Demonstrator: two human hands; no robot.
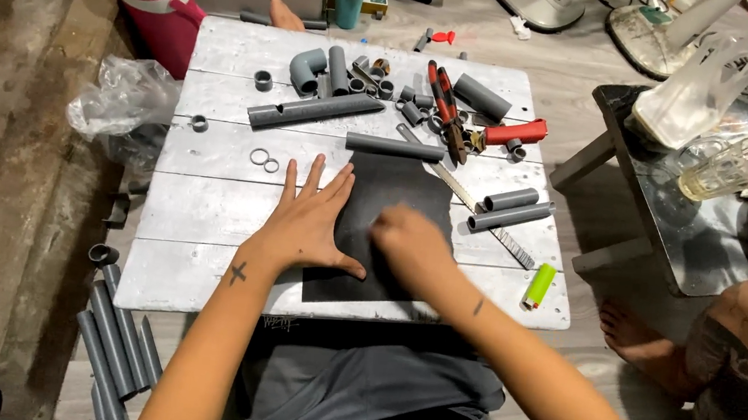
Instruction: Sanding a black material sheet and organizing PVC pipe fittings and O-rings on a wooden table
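At the centre of the frame a thin, matte black sheet [381, 229] lies flat on the whitewashed plank table [206, 220], likely light, limp and best lifted by an edge, with the left hand [308, 222] spread open pinning it and the blurred right hand [408, 241] pressing closed-fingered beside.

Matt black sheet [393, 205], whitewashed rough wooden table [207, 211], smooth grey plastic pipes [315, 109], glossy green lighter [539, 285], metal ruler [476, 207]
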